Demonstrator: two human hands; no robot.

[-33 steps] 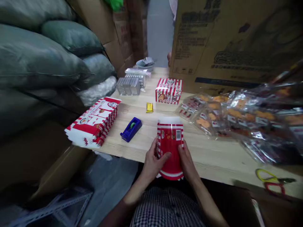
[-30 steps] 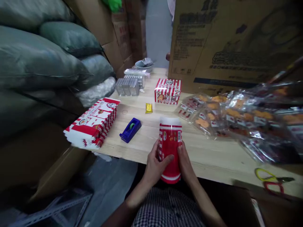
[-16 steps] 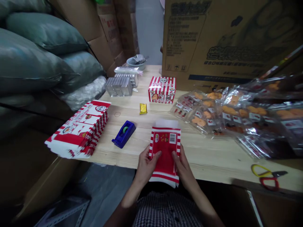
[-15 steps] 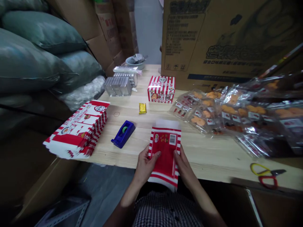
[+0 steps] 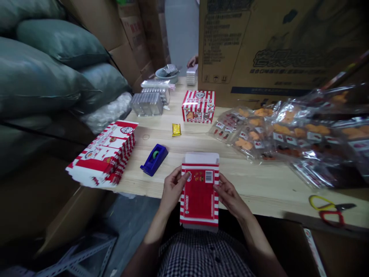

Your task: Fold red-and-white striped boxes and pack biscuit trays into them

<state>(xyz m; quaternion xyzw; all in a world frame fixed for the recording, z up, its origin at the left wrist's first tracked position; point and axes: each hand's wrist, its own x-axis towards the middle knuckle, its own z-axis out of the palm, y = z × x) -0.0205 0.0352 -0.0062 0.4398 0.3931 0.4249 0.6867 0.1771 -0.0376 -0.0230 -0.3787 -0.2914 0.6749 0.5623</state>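
A red-and-white striped carton (image 5: 198, 196) is held at the table's front edge, its white flap sticking out at the far end and a barcode near the top. My left hand (image 5: 174, 188) grips its left side, thumb on the printed face. On the opposite side my right hand (image 5: 230, 194) grips the edge, thumb likewise on top. Left of the carton lies a blue tape dispenser (image 5: 155, 159) with a green roll. Beyond it is a small yellow packet (image 5: 176, 129). A closed striped box (image 5: 198, 107) stands farther back.
Flattened cartons (image 5: 105, 152) are stacked at left. Clear plastic cases (image 5: 147, 104) stand behind them. Bagged orange pieces (image 5: 259, 132) spread over the right side, near scissors (image 5: 331, 209). A big cardboard box (image 5: 276, 50) blocks the back right; another person's hand (image 5: 192, 61) shows beside it.
The carton in my hands now lies straighter toward me, and my left hand sits higher along its edge. Another person's hand and a stack of clear cases have appeared at the back.
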